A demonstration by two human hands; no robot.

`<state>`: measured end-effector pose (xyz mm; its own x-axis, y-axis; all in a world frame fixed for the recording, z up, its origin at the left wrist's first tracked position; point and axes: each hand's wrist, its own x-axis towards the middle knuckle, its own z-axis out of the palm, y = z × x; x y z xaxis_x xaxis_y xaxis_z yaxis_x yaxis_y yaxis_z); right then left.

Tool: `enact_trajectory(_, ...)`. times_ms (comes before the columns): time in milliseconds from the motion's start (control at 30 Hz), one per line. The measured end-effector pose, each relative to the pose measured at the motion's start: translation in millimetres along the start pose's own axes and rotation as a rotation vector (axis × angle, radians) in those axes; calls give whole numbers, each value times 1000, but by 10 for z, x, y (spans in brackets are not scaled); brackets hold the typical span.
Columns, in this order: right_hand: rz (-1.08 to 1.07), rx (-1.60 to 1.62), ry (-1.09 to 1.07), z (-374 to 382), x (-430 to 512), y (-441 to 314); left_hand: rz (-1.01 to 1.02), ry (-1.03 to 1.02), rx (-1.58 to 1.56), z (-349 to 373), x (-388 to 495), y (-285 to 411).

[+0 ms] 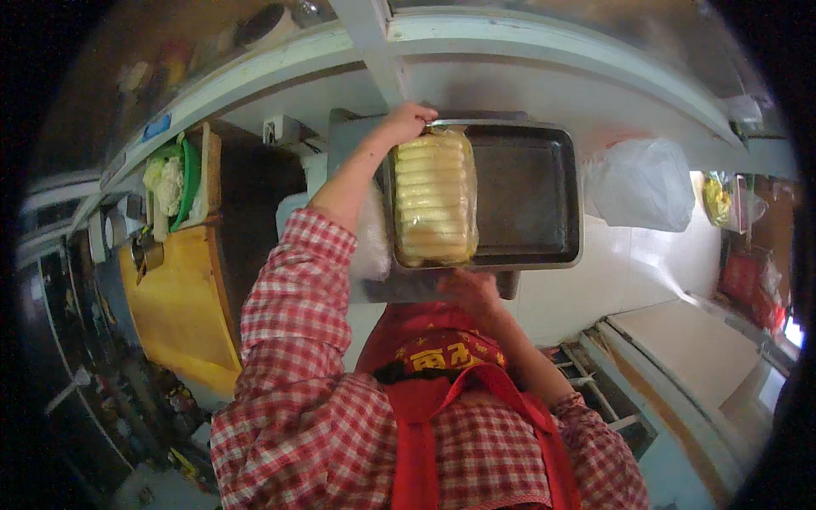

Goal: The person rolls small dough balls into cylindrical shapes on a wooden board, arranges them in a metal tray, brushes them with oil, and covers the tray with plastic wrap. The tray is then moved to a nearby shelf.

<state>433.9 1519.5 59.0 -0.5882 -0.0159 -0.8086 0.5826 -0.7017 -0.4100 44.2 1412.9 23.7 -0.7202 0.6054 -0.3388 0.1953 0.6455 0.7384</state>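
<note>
A clear plastic pack of pale yellow, finger-shaped food pieces (435, 197) lies in the left part of a dark metal baking tray (519, 191). My left hand (408, 123) is at the far edge of the pack, by the tray's rim; its fingertips are curled, and whether they grip the pack or the rim is unclear. Close to the tray's near edge is my right hand (470, 290), slightly blurred, below the pack's near end. Its fingers are partly hidden, so any contact with pack or tray cannot be made out. A translucent plastic bag (373, 236) sits left of the tray, beside my left forearm.
A whitish plastic bag (644, 185) stands right of the tray. At left are a yellow wooden surface (178, 299) and a green basket (190, 182) with pale vegetables. A white ledge (523, 35) runs along the far side. A white-lidded cabinet or chest (688, 338) is at lower right.
</note>
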Motion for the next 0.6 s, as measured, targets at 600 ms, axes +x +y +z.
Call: enact_trajectory(600, 47, 134, 96, -1379, 543, -549, -193, 802, -186, 739, -2399, -363)
